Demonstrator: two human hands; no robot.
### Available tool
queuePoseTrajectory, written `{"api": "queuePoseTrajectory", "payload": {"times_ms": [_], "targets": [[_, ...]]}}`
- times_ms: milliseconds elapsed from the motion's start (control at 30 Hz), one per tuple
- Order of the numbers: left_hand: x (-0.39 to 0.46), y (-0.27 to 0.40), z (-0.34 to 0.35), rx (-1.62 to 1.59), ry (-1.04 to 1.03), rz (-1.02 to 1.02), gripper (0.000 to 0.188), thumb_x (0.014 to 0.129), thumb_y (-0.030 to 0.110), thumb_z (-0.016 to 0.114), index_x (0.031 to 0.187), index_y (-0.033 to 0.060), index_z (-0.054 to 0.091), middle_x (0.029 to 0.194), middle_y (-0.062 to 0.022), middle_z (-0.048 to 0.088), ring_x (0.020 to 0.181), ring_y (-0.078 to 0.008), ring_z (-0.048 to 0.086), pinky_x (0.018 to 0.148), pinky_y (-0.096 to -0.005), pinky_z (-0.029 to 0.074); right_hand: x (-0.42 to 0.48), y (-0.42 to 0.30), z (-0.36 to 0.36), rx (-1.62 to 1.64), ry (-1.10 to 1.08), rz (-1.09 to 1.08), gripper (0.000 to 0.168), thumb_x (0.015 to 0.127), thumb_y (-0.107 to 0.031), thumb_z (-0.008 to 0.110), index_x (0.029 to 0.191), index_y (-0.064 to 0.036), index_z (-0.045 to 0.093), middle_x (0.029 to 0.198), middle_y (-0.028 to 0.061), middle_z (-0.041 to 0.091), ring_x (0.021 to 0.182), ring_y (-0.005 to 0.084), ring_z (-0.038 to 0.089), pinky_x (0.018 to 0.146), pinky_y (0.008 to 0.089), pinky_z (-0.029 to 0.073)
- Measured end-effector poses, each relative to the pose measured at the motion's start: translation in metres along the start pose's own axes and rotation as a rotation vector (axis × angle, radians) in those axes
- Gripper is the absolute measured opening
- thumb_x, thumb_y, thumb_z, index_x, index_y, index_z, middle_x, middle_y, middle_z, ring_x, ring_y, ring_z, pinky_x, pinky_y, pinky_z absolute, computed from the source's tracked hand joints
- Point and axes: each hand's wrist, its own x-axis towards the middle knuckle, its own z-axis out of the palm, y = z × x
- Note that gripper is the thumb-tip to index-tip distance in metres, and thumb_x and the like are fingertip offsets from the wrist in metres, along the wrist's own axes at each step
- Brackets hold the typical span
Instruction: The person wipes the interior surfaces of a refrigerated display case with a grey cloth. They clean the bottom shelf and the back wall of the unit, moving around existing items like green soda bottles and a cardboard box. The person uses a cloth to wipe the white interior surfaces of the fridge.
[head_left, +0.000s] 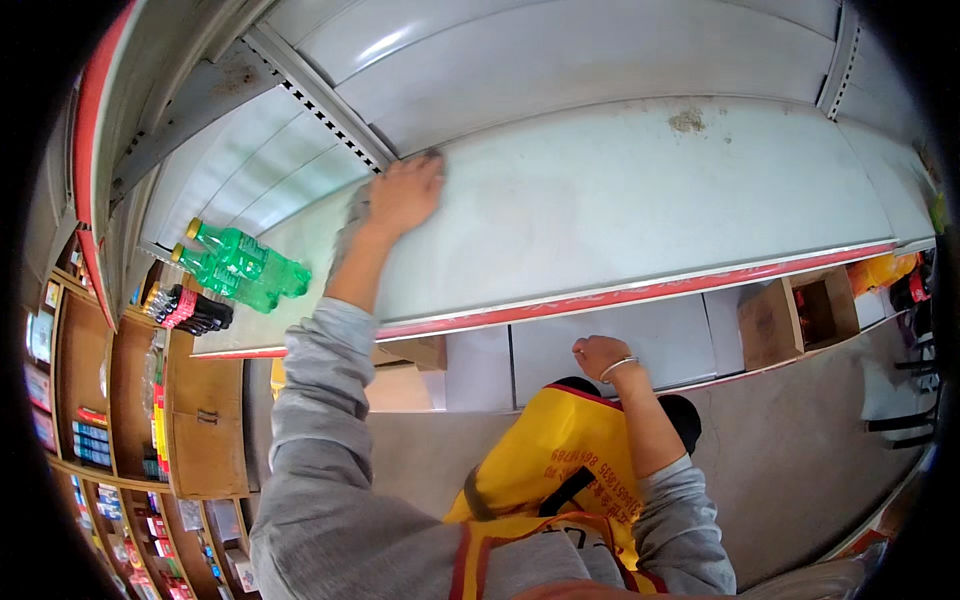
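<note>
My left hand (406, 196) lies at the back edge of a pale metal shelf (570, 217), by a slotted upright post. A bit of dark material shows at its fingertips and along the wrist, perhaps a cloth; its kind is hard to tell. My right hand (602, 357) is curled in front of the shelf's red-edged front, a bangle at the wrist, with nothing visible in it. Green plastic bottles with yellow caps (244, 259) stand on the shelf to the left of my left arm, and dark cola bottles (187, 309) stand beside them at the shelf's left end.
Below is a lower shelf (607, 352) with an open cardboard box (772, 322) and orange bottles (881, 271) at the right. Wooden shelving (206, 420) with packaged goods stands at the left. Another red-edged shelf (94, 172) overhangs the upper left. Brown stains mark the back of the shelf.
</note>
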Motion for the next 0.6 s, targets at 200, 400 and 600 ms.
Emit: {"api": "queuePoseTrajectory", "payload": {"times_ms": [200,400,600], "targets": [[0.029,0.150,-0.048,-0.254,-0.006,0.424,0.039,0.093,0.033,0.045,0.130,0.0234,0.053,0.136,-0.0020,0.050,0.119,-0.0272,0.047,0.094,-0.0446,0.037,0.032,0.007,0.021,0.019,-0.031,-0.003,0.029,0.089,-0.023,0.041,0.098,-0.008,0.064,0.097,0.0169,0.067,0.091,0.0365,0.063,0.080,0.0475,0.049],[0.035,0.116,-0.034,-0.242,0.045,0.281,0.039,0.093,0.037,0.044,0.128,0.0225,0.054,0.131,-0.0040,0.053,0.115,-0.0302,0.051,0.093,-0.0460,0.042,0.024,0.006,0.018,0.056,-0.009,-0.026,0.027,0.089,-0.025,0.044,0.098,-0.011,0.064,0.097,0.0152,0.067,0.092,0.0357,0.062,0.079,0.0457,0.049],[0.011,-0.028,-0.016,-0.190,0.170,-0.116,0.033,0.088,0.035,0.052,0.114,0.0154,0.059,0.113,-0.0108,0.057,0.102,-0.0325,0.058,0.084,-0.0440,0.049,0.007,0.020,0.004,0.058,-0.001,0.025,0.030,0.090,-0.026,0.041,0.099,-0.009,0.064,0.098,0.0170,0.066,0.092,0.0362,0.062,0.081,0.0462,0.049]]}}
